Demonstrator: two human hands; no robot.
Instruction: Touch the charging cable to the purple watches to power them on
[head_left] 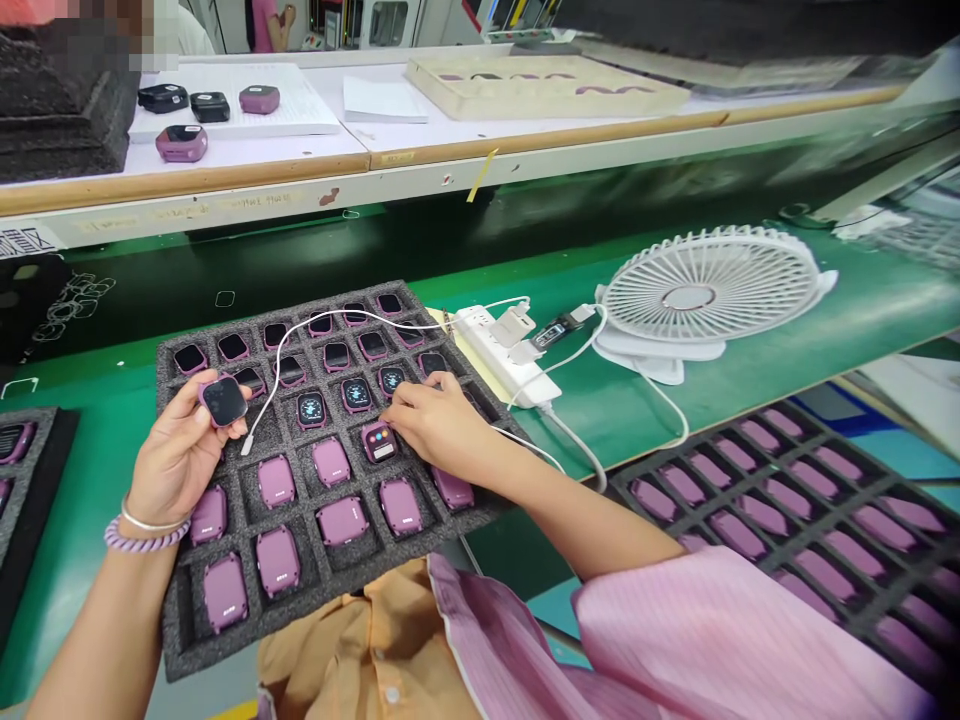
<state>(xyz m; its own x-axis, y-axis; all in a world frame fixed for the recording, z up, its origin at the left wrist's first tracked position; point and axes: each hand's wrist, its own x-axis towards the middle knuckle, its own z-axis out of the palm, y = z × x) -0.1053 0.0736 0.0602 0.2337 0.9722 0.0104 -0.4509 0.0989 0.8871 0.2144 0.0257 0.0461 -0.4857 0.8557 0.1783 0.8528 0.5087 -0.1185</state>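
Note:
Held up over the left part of a grey foam tray (174, 600) is a purple watch case with a dark screen (224, 401), gripped in my left hand (176, 445). My right hand (442, 420) has its fingers bent together at a purple watch with colored icons lit (379, 442), which sits in a tray compartment. Just above that watch, several others show lit blue dials, one of them a watch (310, 409). Rows farther back hold dark-screened watches; nearer rows hold purple cases lying back side up. The white cable's plug (247, 443) lies on the tray between my hands.
A white power strip (506, 355) with plugs and cables lies right of the tray, beside a white fan (705, 290). Another tray of purple cases (780, 495) is at the lower right. A raised shelf (300, 165) crosses behind. A dark tray edge (45, 500) shows at left.

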